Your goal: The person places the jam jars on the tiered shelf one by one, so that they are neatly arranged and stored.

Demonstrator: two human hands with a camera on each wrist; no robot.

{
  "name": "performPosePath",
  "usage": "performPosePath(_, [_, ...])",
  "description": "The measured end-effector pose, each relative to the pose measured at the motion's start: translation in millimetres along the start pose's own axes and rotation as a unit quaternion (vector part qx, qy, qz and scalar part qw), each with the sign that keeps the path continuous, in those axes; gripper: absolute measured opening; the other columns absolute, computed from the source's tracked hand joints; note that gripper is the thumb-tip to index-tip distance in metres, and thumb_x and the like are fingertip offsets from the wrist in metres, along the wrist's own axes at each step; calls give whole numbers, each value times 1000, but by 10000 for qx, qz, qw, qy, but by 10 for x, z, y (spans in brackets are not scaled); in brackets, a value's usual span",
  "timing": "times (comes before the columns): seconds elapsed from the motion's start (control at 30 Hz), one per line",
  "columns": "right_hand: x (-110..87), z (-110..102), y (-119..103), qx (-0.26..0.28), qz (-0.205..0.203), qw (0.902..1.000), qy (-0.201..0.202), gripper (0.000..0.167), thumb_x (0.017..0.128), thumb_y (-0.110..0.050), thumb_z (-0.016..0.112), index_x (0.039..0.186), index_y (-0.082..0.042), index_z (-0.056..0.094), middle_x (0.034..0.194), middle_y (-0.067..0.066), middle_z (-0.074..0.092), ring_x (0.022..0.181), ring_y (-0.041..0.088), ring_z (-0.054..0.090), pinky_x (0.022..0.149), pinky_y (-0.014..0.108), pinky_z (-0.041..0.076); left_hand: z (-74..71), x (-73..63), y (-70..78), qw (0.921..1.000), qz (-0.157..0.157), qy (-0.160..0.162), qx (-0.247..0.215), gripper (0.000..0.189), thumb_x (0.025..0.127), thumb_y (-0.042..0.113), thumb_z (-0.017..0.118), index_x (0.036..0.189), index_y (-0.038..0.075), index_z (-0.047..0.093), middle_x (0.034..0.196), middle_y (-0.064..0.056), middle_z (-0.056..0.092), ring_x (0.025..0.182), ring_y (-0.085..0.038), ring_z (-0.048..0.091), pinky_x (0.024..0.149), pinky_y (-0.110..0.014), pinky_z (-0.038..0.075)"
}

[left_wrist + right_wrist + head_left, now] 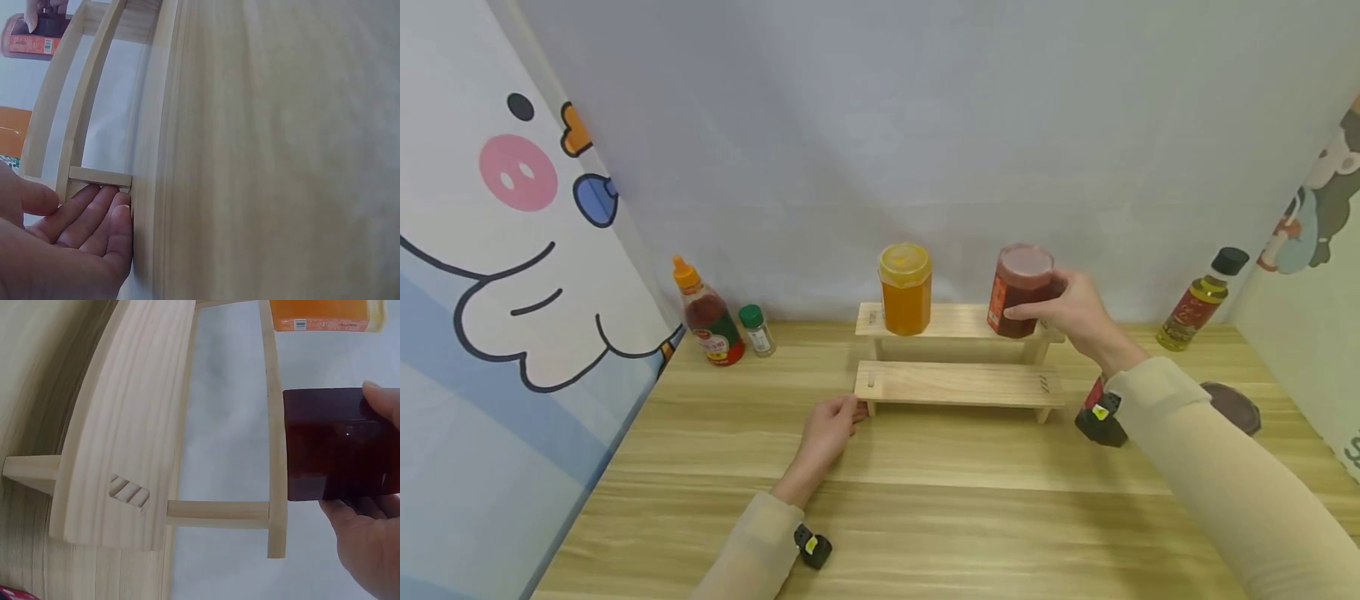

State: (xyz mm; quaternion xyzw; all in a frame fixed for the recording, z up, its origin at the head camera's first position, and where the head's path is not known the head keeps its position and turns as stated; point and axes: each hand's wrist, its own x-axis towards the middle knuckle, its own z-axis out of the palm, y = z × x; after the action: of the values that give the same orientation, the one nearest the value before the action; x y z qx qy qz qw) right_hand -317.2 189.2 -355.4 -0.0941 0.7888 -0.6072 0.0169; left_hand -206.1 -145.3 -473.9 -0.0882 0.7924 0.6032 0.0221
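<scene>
A two-tier wooden rack (pixel 958 383) stands on the table. My right hand (pixel 1078 317) grips a dark red jar (pixel 1021 296) by its sides, at the right end of the upper tier. In the right wrist view the jar's base sits against that tier or very near it. On the upper tier's left part is an amber jar (pixel 906 296) with a yellowish lid. My left hand (pixel 829 433) holds the left end of the lower tier, thumb by the board's edge and bent fingertips at the leg (pixel 103 177).
A red sauce bottle (pixel 711 325) and a green-capped shaker (pixel 757 332) stand at the back left. An oil bottle (pixel 1197 308) stands at the back right. A dark flat object (pixel 1231 407) and a red item (pixel 1094 392) are partly hidden by the right arm.
</scene>
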Motion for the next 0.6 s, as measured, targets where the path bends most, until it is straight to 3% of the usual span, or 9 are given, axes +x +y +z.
performPosePath(0.43, [-80,-61,-53,-238,-82,9996,-135,70,71,-10,86,132,-2,52,125,15,57,113,27,54,97,42,42,21,16,-1,9999,-24,9,112,40,104,25,41,117,-7,62,111,-16,66,107,-28,61,84,-38,51])
performPosePath(0.6, [-173,-127,-98,-212,-209,9993,-216,76,74,-10,84,140,-7,47,135,13,52,123,28,49,99,39,41,5,3,-16,9999,-14,9,129,40,104,25,41,119,-6,62,112,-17,66,107,-28,61,85,-38,51])
